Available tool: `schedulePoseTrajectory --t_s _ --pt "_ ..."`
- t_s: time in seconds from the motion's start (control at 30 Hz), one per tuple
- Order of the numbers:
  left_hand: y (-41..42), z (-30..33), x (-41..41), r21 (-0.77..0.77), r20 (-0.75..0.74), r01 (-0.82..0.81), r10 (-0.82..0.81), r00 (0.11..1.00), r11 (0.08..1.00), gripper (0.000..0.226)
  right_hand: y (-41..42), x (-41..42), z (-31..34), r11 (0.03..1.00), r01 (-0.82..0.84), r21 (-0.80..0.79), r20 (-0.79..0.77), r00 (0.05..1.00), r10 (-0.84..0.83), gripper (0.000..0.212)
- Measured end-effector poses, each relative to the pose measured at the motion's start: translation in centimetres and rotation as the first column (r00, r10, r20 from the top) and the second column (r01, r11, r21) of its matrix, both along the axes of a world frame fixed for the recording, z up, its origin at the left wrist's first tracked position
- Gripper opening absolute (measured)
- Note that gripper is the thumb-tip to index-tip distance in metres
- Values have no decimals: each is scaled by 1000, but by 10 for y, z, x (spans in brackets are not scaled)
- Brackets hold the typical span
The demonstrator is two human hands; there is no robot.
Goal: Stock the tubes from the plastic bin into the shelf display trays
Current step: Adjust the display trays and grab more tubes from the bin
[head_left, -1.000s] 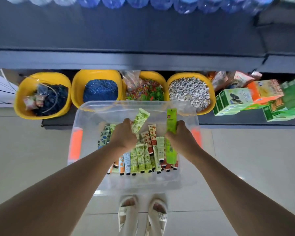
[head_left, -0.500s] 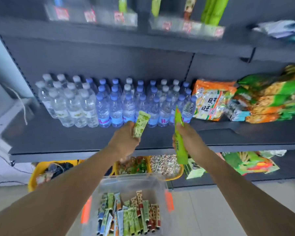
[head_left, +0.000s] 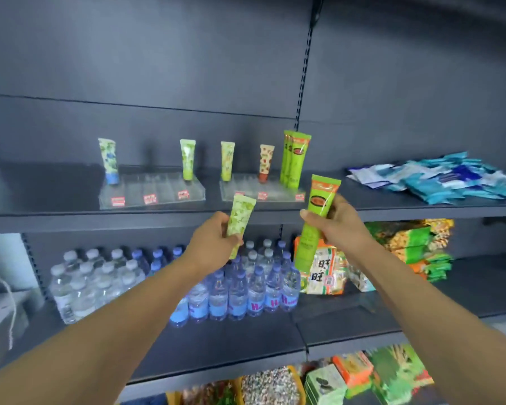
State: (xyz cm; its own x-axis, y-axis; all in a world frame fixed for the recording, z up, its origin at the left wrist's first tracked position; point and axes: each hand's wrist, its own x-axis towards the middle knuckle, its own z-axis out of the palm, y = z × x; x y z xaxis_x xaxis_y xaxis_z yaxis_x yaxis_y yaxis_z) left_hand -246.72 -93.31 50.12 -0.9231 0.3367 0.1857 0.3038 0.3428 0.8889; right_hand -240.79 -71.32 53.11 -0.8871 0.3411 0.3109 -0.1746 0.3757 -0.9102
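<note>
1. While both hands are raised in front of the upper shelf (head_left: 70, 206), a small pale-green tube (head_left: 240, 219) is pinched upright in the left hand (head_left: 214, 244), fingers curled round its lower half; cap end hidden behind the hand.
2. A taller bright-green tube w/ orange top band (head_left: 316, 220) is gripped mid-body by the right hand (head_left: 336, 223), thumb across the front, tilted slightly, crimp end up.
3. Both tubes are held just below and in front of the right clear display tray (head_left: 246, 194); left clear tray (head_left: 135, 197) sits beside it, each w/ a few tubes standing at the back.
4. Handling, judged: light, soft-walled plastic, prob. squeezable, so a gentle grip is needed; glossy skin may slip.
5. Best hold is judged to be mid-body or near the stiffer cap end; the flat crimp gives little purchase.
6. Tubes are stood cap-down in narrow slots, so tipping is a risk; matching tall green tubes (head_left: 292, 159) mark the likely slot at the right end.
</note>
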Motion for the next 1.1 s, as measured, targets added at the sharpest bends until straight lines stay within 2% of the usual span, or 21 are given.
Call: schedulePoseTrajectory --t_s 0.17,0.33,0.5,0.7,0.8,0.93,1.1 --pt "21 28 -22 -27 -73 -42 40 997 999 20 33 -32 41 991 113 68 -110 988 -106 26" --pt "53 51 -45 -47 -141 -102 95 986 994 11 64 -81 76 974 170 152 -171 975 -143 22" --pt "82 66 -65 -45 -122 -176 169 978 983 17 81 -127 92 952 170 254 -173 977 -128 25" --pt "103 76 -83 -39 -112 -233 228 967 972 32 87 -161 80 899 171 403 -157 981 -116 32" --pt "107 75 -92 -30 -98 -233 229 968 972 31 88 -169 70 884 185 430 -154 979 -130 36" --pt "108 73 -101 -26 -104 -216 212 972 976 18 87 -174 63 885 171 433 -114 984 -134 37" --pt "100 73 -109 -32 -109 -195 191 976 980 16 80 -173 63 866 140 480 -36 989 -140 37"
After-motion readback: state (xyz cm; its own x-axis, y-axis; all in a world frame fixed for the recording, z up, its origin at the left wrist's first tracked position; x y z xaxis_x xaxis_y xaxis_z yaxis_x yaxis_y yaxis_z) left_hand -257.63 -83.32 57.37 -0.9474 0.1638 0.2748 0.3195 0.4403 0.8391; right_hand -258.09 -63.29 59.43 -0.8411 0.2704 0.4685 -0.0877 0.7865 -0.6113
